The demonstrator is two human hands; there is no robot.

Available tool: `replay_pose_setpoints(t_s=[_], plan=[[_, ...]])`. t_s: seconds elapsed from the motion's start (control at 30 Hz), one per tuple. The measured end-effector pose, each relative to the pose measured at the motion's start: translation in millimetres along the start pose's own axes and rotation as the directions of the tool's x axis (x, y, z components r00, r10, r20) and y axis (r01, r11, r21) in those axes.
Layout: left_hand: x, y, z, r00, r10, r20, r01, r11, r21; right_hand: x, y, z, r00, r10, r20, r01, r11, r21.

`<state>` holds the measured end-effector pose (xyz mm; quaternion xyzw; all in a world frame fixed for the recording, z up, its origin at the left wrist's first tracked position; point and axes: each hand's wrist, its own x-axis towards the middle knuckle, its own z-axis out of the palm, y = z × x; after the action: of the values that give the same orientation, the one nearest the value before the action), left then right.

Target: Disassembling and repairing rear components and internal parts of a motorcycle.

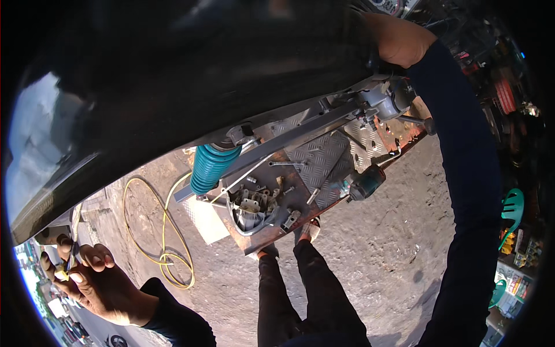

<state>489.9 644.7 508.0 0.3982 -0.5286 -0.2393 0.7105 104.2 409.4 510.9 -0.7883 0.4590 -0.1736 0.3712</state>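
Note:
A large glossy black panel (191, 75), curved and reflecting sky at its left end, fills the upper part of the view. Under its lower left edge, my left hand (110, 292) has its fingers closed around a small pale-yellow plug connector (61, 273). Thin wires (74, 237) run from between those fingers up towards the panel edge. At the upper right, my right hand (399, 43) reaches over the panel's far end with the wrist bent. Its fingers are out of sight in the dark there, so I cannot see what they touch.
Below the panel are a teal coil spring (215, 168) and a grey metal bar (289, 139). A low metal platform (283, 222) carries loose parts, a wrench (287, 163) and a dark power tool (366, 183). A yellow hose (180, 231) coils on the ground; a green chair (512, 209) stands right.

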Motion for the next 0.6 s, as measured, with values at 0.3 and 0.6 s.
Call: replay_pose_setpoints(t_s=[0.3,0.6], plan=[[27.6,7.7,0.2,0.91,0.394,0.127,-0.404,0.778,0.482,-59.1,-11.5,22.6,0.868,-0.213,-0.449,-0.095,0.816,-0.57],[50.6,10.2,-28.4,0.83,0.159,0.535,-0.536,0.497,0.683,-91.1,-140.9,211.3,0.445,-0.358,-0.821,0.253,0.929,-0.269]])
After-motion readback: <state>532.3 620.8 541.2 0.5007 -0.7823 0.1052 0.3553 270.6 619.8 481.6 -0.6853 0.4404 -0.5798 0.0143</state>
